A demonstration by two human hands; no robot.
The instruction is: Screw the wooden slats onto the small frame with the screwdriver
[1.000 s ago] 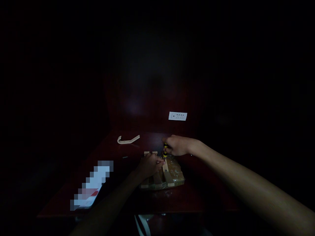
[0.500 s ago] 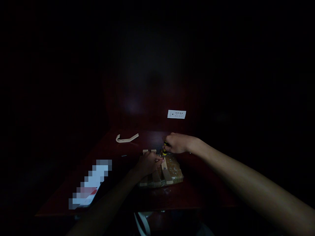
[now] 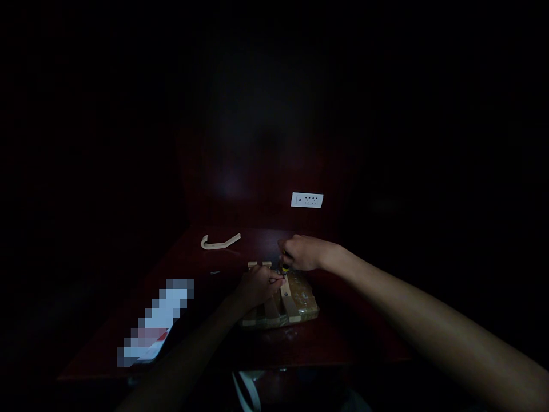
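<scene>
My right hand (image 3: 302,252) is closed around the handle of a yellow-and-black screwdriver (image 3: 285,268), held upright with its tip pointing down. Below it lies a pale wooden strip (image 3: 287,300) with a dark round spot on its face. My left hand (image 3: 259,286) rests over the wooden pieces, its fingertips pinched close to the screwdriver's tip; whatever is between them is too small to make out. Under the strips is a brown, shiny block that looks wrapped in clear film (image 3: 306,297). Other strip ends (image 3: 266,264) poke out beyond my left hand.
A hook-shaped wooden piece (image 3: 221,243) lies at the table's back left. Nearer on the left is a blurred-out, bright flat object (image 3: 160,320). A small thin piece (image 3: 215,273) sits on the dark red table (image 3: 193,260). On the wall is a white socket plate (image 3: 307,199).
My right hand has shifted slightly left and turned about the screwdriver, covering more of its handle. My left hand stays in place on the wood. The whole view has drifted marginally.
</scene>
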